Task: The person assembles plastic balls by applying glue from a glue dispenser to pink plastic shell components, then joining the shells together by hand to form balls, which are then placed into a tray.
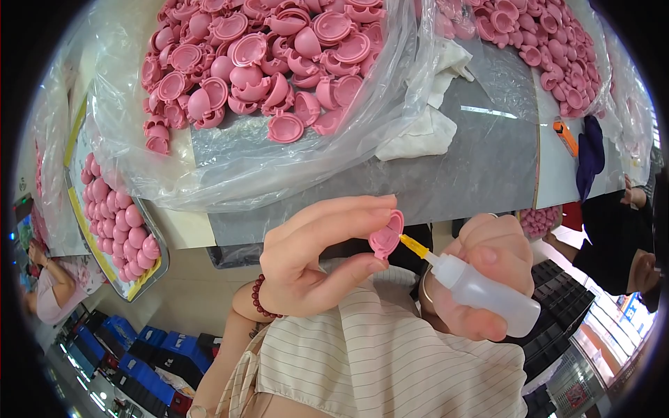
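Between the fingertips and thumb of my left hand (317, 258) is a pink plastic half shell (385, 240), its hollow side turned toward the right. My right hand (484, 272) is wrapped around a translucent white squeeze bottle (495, 292). The bottle lies tilted, and its yellow nozzle (414, 246) points at the shell, with the tip at or just by the shell's rim. Whether any liquid comes out is too small to tell. Both hands are held in front of the table's near edge.
Loose pink shells (251, 66) are heaped on clear plastic sheeting (293, 177) across the grey table (481, 153). A tray (165, 261) of closed pink balls stands left. White cloths (418, 136), an orange box cutter (566, 138) and a second shell heap (550, 52) lie right. Other people are at both sides.
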Demonstrator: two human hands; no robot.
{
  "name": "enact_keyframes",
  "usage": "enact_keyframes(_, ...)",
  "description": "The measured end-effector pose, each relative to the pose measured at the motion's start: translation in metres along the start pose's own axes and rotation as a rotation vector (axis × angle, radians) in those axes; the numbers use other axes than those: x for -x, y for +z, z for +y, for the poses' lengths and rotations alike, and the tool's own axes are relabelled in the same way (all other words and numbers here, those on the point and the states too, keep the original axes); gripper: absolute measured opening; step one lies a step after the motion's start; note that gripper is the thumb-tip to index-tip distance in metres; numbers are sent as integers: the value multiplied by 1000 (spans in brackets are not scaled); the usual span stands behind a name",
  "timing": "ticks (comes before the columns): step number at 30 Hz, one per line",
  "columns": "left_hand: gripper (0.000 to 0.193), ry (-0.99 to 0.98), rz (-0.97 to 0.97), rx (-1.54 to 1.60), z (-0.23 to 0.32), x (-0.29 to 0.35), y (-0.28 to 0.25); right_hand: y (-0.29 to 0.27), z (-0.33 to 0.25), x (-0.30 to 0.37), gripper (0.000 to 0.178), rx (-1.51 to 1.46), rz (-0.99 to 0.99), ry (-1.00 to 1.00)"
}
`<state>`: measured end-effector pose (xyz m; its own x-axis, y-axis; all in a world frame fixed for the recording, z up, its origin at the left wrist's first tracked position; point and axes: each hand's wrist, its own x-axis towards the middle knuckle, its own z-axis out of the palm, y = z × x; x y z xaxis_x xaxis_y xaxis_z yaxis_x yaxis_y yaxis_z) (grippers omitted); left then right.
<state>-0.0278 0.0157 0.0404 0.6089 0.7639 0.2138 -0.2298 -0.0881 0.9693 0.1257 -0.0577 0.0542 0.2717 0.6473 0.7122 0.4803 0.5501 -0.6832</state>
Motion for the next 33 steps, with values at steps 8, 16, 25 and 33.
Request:
enact_keyframes(8,36,117,-3,-132,-3,-2,-2,1,2,0,57,8,-54,-2)
enact_keyframes(16,29,47,-33,425,-13,1,-6,-42,26,5,42,262,510,98)
enact_keyframes(25,29,-38,-211,1152,-25,2,-10,-128,65,-4,45,696,484,613)
enact_keyframes(33,34,-136,-156,1104,-18,2,-11,-115,60,-19,46,1005,516,174)
